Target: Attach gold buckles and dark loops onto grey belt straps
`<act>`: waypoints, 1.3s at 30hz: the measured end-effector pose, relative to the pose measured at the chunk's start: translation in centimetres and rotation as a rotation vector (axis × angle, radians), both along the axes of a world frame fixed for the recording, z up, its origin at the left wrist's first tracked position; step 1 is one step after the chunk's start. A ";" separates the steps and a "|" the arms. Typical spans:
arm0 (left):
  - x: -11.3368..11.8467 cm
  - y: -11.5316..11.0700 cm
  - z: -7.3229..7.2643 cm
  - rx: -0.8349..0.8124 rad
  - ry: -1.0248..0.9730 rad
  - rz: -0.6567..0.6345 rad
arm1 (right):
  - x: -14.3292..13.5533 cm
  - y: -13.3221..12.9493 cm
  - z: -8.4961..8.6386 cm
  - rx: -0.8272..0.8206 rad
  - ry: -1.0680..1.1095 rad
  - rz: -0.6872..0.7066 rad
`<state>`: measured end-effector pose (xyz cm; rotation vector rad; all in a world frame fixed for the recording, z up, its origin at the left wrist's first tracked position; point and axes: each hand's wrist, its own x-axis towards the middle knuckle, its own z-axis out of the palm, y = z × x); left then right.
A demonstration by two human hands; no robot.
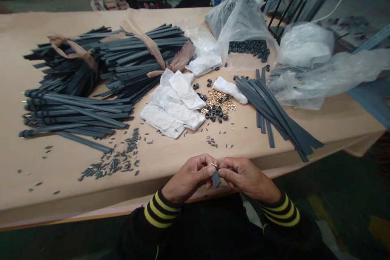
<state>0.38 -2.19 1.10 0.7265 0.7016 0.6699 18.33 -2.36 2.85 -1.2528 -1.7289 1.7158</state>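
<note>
Left hand (pixel 190 176), right hand (pixel 245 176) together, fingers (pixel 210 170) pinched.

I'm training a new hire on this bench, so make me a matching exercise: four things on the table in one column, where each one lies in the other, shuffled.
Things:
1. loose dark strips
2. gold buckles
3. white cloths
4. small dark offcuts

Places:
A. centre of the table, left of the buckles
B. front left, scattered near the table edge
C. right of centre, fanned out towards the edge
D. mid-table, mixed with small black loops

Pairs: 1-C, 2-D, 3-A, 4-B
</note>
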 end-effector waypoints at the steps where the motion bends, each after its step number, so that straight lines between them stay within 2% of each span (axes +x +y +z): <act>1: 0.0 0.1 0.1 0.044 0.036 0.021 | 0.2 0.0 0.1 0.021 0.020 0.032; 4: 0.2 0.1 0.2 0.155 0.176 0.083 | 0.3 0.0 0.3 0.082 0.015 0.075; 7: 0.8 -0.2 0.0 0.242 0.310 0.176 | 0.0 0.0 -0.1 0.107 -0.081 0.005; 11: 1.3 -0.5 -0.4 0.232 0.330 0.234 | -0.4 0.2 -0.8 0.075 -0.075 -0.061; 15: 0.7 -0.1 -0.6 0.205 0.292 0.106 | -0.5 0.3 -0.9 0.078 -0.114 -0.039; 18: 0.2 0.3 -0.4 0.236 0.326 -0.023 | -0.5 0.3 -0.6 0.153 -0.201 -0.020; 20: 0.1 0.5 -0.2 0.248 0.360 -0.048 | -0.4 0.7 -0.3 0.206 -0.246 0.017; 23: 0.3 0.7 0.0 0.234 0.391 -0.004 | -0.2 2.5 0.1 0.268 -0.268 0.101; 24: 0.4 0.9 0.0 0.223 0.406 0.021 | -0.1 3.4 0.2 0.307 -0.286 0.087; 28: 0.3 1.5 -0.6 0.222 0.484 0.110 | -0.5 8.1 -0.1 0.549 -0.572 -0.227; 29: 0.2 1.7 -0.8 0.232 0.490 0.122 | -0.8 9.1 -0.3 0.589 -0.679 -0.278; 31: 0.1 1.9 -1.0 0.243 0.487 0.136 | -1.5 10.6 -0.8 0.621 -0.853 -0.297; 34: 0.1 2.1 -1.1 0.243 0.472 0.144 | -2.2 11.2 -1.4 0.640 -0.941 -0.260; 39: 0.3 2.1 -0.9 0.249 0.458 0.161 | -2.3 10.0 -1.8 0.712 -0.922 -0.238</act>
